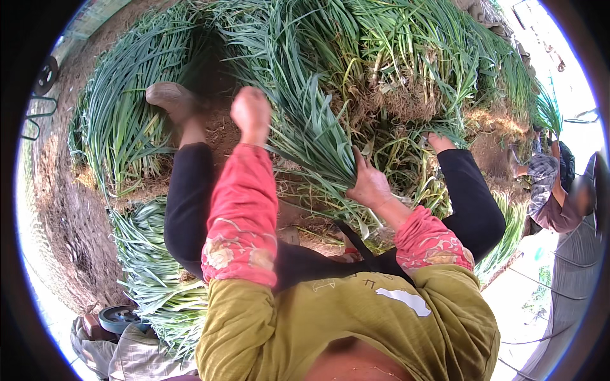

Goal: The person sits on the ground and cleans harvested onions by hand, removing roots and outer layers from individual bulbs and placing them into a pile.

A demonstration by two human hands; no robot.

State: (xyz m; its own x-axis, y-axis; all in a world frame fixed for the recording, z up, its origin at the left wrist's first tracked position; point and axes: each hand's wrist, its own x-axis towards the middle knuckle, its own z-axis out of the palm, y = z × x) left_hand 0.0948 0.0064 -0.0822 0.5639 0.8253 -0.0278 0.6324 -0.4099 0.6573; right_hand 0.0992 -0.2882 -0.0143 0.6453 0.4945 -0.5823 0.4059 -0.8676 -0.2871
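Observation:
My right hand grips the gathered end of a bunch of long-leaved green allium plants. Its flat leaves fan away up and to the left, over the pile in front of me. My left hand is raised beside the bunch, fingers curled into a fist and blurred by motion. Whether anything is inside that fist is hidden. Between my spread legs, loose yellowing leaves and trimmings lie on brown soil. Heaped plants with tangled dry roots stand just beyond the bunch.
More allium bundles lie at left, lower left and right. A blue wheel-like object sits near pale cloth. At far right another person holds an upright bunch. A black wheel stands at upper left.

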